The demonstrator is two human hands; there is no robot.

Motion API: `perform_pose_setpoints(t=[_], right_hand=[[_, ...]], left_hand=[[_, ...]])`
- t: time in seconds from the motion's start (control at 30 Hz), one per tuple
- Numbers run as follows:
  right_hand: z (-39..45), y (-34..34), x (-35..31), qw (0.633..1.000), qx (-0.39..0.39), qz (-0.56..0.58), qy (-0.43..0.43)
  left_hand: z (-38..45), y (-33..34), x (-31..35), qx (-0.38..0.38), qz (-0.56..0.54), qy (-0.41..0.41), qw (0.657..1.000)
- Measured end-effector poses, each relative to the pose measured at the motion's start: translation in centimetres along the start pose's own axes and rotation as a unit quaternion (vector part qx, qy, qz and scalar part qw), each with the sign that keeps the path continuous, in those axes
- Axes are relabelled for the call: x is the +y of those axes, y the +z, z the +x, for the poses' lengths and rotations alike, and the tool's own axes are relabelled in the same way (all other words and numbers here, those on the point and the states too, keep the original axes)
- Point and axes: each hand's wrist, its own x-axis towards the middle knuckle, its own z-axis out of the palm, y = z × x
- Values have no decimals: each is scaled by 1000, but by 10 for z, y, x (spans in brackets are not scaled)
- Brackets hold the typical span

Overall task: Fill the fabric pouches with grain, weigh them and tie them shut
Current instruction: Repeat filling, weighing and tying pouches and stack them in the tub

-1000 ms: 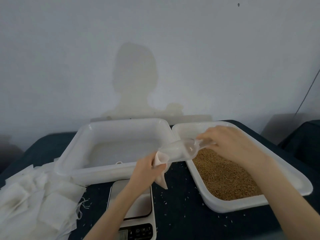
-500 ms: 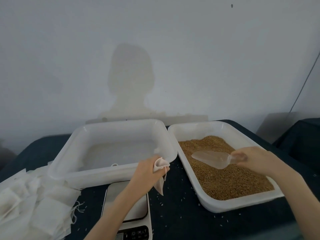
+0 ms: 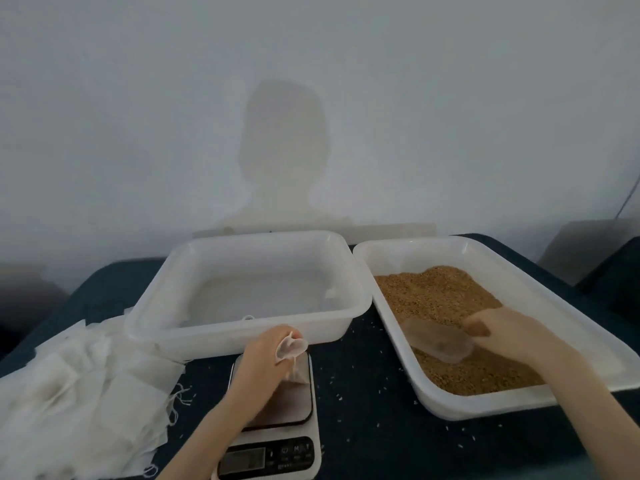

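Head view, left fingers [image 3: 268, 344] pinching pouch [image 3: 292, 355] open above scale [image 3: 277, 410], right fingers [image 3: 485, 329] gripping scoop [image 3: 436, 341] in grain [image 3: 446, 303]

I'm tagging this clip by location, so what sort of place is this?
Probably a small hand-packing station set up at a table against a plain wall, not a factory line. The signs: a tray of grain, a digital scale, and a heap of empty pouches.

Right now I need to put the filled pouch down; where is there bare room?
Free: the dark tablecloth between scale and grain tray, though grain-speckled, and most of the empty tray. Crowded: the pouch pile at left.
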Motion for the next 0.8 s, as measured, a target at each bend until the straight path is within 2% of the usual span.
perform_pose_setpoints(t=[0.07,0.1,0.2,0.3,0.43,0.53,0.8], right_hand=[[0,-5,-18,998,65,24,-12],[-1,-9,-31,995,94,28,-28],[-9,-21,-77,982,159,44,-95],[-22,-26,-126,960,190,120,-164],[-32,-16,-184,943,141,161,-254],[-33,0,-213,939,106,151,-291],[-30,28,-225,940,98,149,-290]], left_hand=[[-5,-4,-16,-38,14,-43,998],[-8,-6,-23,-27,21,-46,998],[-23,-10,-39,16,29,9,999],[-39,-19,-38,-22,-23,12,999],[-53,-39,-45,-14,-131,-12,991],[-64,-51,-55,-17,-152,-20,988],[-81,-76,-84,8,-238,-23,971]])
